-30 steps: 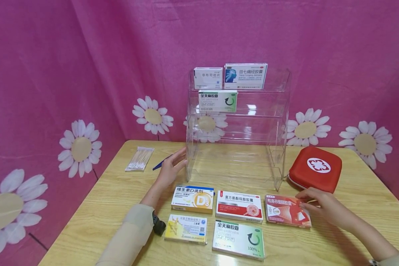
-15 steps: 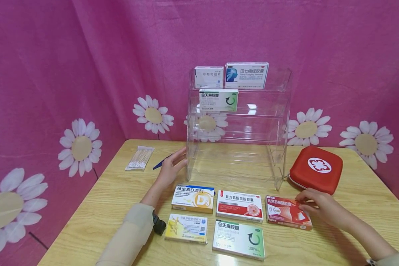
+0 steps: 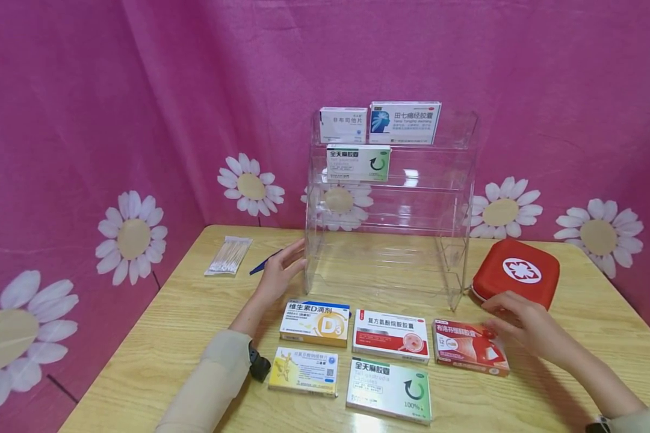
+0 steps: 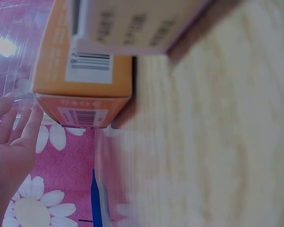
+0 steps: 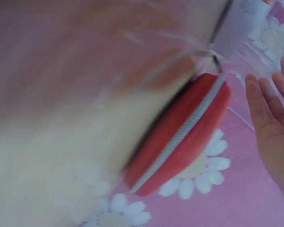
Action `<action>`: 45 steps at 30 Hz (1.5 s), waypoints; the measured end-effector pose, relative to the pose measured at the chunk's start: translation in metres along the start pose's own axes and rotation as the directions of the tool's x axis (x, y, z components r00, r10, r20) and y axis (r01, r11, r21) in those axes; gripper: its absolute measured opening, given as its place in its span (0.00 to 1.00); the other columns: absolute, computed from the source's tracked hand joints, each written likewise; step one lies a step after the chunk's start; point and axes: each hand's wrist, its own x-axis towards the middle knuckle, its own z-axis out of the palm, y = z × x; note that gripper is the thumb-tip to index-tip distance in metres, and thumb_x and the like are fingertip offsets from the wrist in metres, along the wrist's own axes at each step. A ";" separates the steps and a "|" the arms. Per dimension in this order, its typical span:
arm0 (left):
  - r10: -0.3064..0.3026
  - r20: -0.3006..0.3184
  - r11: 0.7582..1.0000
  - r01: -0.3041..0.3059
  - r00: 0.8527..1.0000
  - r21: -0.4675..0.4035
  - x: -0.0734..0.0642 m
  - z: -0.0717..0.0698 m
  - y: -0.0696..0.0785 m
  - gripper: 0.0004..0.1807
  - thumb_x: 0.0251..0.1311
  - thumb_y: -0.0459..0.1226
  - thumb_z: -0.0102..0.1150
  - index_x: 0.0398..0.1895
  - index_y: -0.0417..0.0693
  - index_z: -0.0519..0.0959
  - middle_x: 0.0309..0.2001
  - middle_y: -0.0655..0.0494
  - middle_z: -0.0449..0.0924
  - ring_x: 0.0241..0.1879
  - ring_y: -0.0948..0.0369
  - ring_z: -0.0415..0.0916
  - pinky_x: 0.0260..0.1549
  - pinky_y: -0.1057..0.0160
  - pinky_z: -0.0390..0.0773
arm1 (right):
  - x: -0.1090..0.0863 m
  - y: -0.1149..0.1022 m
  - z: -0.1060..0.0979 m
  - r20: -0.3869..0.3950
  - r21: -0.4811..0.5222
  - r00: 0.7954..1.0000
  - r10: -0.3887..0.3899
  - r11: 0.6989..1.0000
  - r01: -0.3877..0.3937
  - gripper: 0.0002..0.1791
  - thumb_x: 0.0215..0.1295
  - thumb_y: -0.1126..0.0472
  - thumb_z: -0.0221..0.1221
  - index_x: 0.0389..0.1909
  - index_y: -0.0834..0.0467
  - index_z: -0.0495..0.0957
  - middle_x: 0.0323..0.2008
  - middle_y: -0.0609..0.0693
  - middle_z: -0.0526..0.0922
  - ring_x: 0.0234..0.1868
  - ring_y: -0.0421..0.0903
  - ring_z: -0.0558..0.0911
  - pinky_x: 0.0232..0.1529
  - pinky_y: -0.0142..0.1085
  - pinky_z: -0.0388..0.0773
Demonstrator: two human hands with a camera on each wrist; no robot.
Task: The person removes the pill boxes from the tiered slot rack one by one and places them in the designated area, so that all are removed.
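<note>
My left hand (image 3: 276,273) is at the left side of a clear acrylic display rack (image 3: 433,188), its relaxed fingers right at the side panel. In the left wrist view those fingers (image 4: 31,125) are loosely extended. My right hand (image 3: 522,325) hovers over the right end of a red medicine box (image 3: 463,346), holding nothing. The right wrist view shows its fingers (image 5: 270,101) spread and straight. Left of the red box lies a red-and-white capsule box (image 3: 384,328), then a vitamin D box (image 3: 306,325). Nearer lie a yellow-and-white box (image 3: 300,373) and a green-and-white box (image 3: 384,391).
Two boxes, one plain white (image 3: 342,126) and one blue-and-white (image 3: 406,123), stand on the rack's top tier. Another green-and-white box (image 3: 357,163) is one tier below. A red zippered first-aid case (image 3: 498,276), a blue pen (image 3: 262,264) and bagged cotton swabs (image 3: 229,255) flank the rack.
My right hand has let go of the red medicine box's right end and risen slightly away from it. The left hand keeps its place by the rack.
</note>
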 end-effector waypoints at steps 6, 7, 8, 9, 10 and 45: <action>-0.009 0.009 1.000 0.009 1.000 0.000 -0.001 -0.001 0.003 0.28 0.67 0.27 0.54 0.70 0.37 0.64 0.69 0.38 0.66 0.68 0.44 0.68 0.65 0.51 0.73 | 0.032 -0.009 -0.007 -0.068 -0.034 0.995 -0.074 0.997 0.072 0.26 0.33 0.73 0.75 0.39 0.54 0.81 0.34 0.43 0.84 0.38 0.31 0.80 0.48 0.08 0.71; -0.007 0.010 1.000 0.007 1.000 0.002 0.001 -0.001 -0.001 0.28 0.67 0.27 0.54 0.70 0.37 0.64 0.69 0.38 0.66 0.68 0.44 0.68 0.65 0.51 0.73 | 0.037 -0.010 -0.009 -0.076 -0.043 0.994 -0.083 0.996 0.079 0.25 0.35 0.72 0.75 0.39 0.54 0.82 0.34 0.44 0.84 0.39 0.31 0.80 0.49 0.08 0.70; -0.004 0.011 1.000 0.004 1.000 0.001 0.002 -0.001 -0.006 0.28 0.67 0.28 0.53 0.71 0.37 0.64 0.70 0.38 0.66 0.68 0.44 0.68 0.65 0.50 0.73 | 0.043 -0.010 -0.010 -0.083 -0.048 0.992 -0.094 0.995 0.090 0.23 0.38 0.70 0.75 0.39 0.55 0.81 0.34 0.44 0.83 0.39 0.32 0.80 0.49 0.09 0.70; -0.001 0.010 1.000 0.001 1.000 -0.003 0.004 -0.001 -0.010 0.28 0.67 0.28 0.53 0.71 0.38 0.64 0.70 0.38 0.66 0.68 0.45 0.68 0.65 0.50 0.72 | 0.048 -0.011 -0.011 -0.090 -0.047 0.991 -0.104 0.994 0.100 0.20 0.42 0.67 0.75 0.39 0.56 0.81 0.34 0.45 0.83 0.38 0.33 0.79 0.49 0.09 0.70; 0.005 0.008 1.000 -0.005 1.000 -0.006 0.005 -0.001 -0.013 0.28 0.67 0.28 0.53 0.71 0.38 0.64 0.70 0.39 0.66 0.68 0.45 0.68 0.65 0.50 0.72 | 0.054 -0.012 -0.013 -0.097 -0.048 0.989 -0.112 0.993 0.108 0.18 0.46 0.65 0.74 0.40 0.57 0.81 0.35 0.46 0.83 0.38 0.34 0.79 0.49 0.09 0.70; 0.025 -0.016 1.000 -0.025 1.000 -0.004 0.009 -0.001 -0.024 0.28 0.66 0.30 0.56 0.70 0.43 0.67 0.68 0.43 0.71 0.67 0.48 0.71 0.64 0.52 0.75 | 0.253 -0.035 -0.002 -0.200 0.072 0.980 0.024 0.997 -0.010 0.20 0.60 0.69 0.65 0.52 0.69 0.75 0.46 0.64 0.79 0.47 0.59 0.81 0.53 0.52 0.82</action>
